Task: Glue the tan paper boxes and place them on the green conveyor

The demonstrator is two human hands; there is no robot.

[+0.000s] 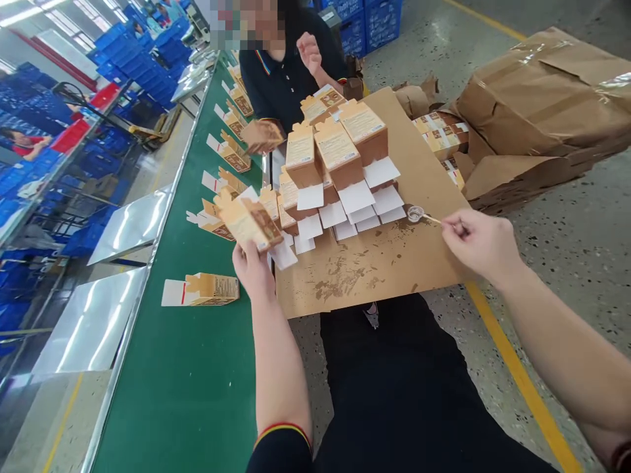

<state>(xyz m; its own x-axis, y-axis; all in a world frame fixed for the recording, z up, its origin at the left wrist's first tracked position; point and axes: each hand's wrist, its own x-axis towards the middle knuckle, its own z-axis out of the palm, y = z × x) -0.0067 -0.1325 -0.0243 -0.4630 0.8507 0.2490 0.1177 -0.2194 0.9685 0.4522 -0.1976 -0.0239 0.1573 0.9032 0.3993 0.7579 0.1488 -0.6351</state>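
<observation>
My left hand (252, 266) is closed on a small brown printed carton (249, 220), held up over the edge of the green conveyor belt (197, 374). My right hand (476, 242) pinches a thin stick with a small clear round tip (417, 213), which rests at the edge of a stack of folded brown cartons (335, 164) with white flaps open. The stack sits on a worn cardboard sheet (374, 269) lying across my lap.
Several assembled cartons lie along the belt, one near me (204, 289). A person in a dark shirt (286, 72) sits opposite, holding a carton. Large brown paper-wrapped bundles (537, 105) lie on the floor at right. Blue crates stand at left and behind.
</observation>
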